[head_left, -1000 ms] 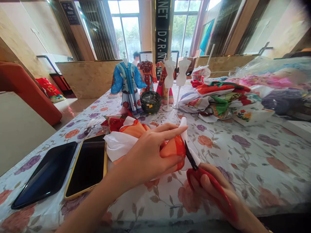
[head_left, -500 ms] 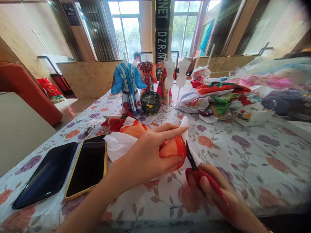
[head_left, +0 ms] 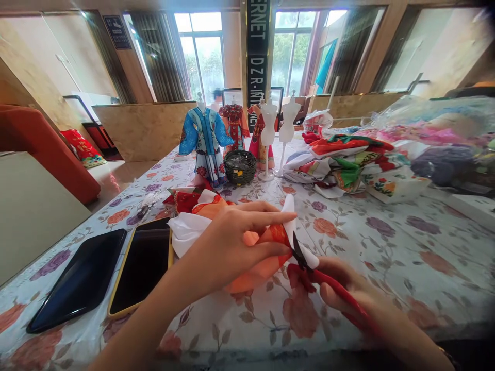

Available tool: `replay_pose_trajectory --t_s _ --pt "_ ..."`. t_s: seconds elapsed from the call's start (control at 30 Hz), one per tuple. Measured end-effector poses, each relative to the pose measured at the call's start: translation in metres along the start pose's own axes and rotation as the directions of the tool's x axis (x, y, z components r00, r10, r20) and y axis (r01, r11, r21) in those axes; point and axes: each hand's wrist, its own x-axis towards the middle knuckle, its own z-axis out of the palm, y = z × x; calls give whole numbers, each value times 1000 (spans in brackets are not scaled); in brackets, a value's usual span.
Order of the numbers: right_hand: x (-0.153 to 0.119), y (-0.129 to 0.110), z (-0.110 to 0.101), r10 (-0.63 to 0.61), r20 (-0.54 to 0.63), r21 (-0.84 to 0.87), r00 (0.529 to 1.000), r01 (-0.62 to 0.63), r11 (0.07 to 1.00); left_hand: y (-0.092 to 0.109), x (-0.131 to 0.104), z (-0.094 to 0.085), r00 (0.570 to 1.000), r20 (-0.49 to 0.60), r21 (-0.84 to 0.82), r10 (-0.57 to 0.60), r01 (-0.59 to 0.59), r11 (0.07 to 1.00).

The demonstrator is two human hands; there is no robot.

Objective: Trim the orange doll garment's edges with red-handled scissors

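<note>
My left hand (head_left: 232, 242) pinches the orange-and-white cloth (head_left: 247, 277) over the worktop (head_left: 390, 263) while my right hand (head_left: 351, 288) grasps red-handled scissors (head_left: 303, 263) (blades at its white edge), apparently for cutting, so a clean snip calls for taut fabric and fingertips well clear.

Left hand (head_left: 235, 239): bare; slender, tapering fingers, smooth back.
Left forearm (head_left: 154, 309): bare along its visible length, slim, smooth; narrows toward the wrist.
Right hand (head_left: 340, 283): bare; rounded thumb tip, finger detail partly hidden and softly blurred.
Right forearm (head_left: 406, 327): bare, slim, blurred toward the lower edge.
Wristwear, right: narrow band (head_left: 446, 354), dark with faint glint, mostly cropped; type indeterminable.
</note>
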Motion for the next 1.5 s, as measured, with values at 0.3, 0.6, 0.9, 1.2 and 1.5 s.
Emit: replay_pose_trajectory --t_s 0.3,0.6,0.9,1.2,1.5 --pt "16 -29 -32 167 313 -211 935 -103 972 1 1 -1 1000 -2 -52 -29 29 998" --pt "35 -54 -49 222 516 -349 827 -34 936 -4 1 2 997 -76 83 24 -18 996" --pt "63 -61 -61 287 632 -457 719 47 888 -14 5 1 998 -43 93 46 -42 995" --pt "72 -64 -76 324 642 -487 695 43 873 -12 7 19 989 -139 81 -48 59 995" --pt "90 -70 -104 334 666 -502 667 69 862 -7 17 45 959 -282 95 -16 44 995"
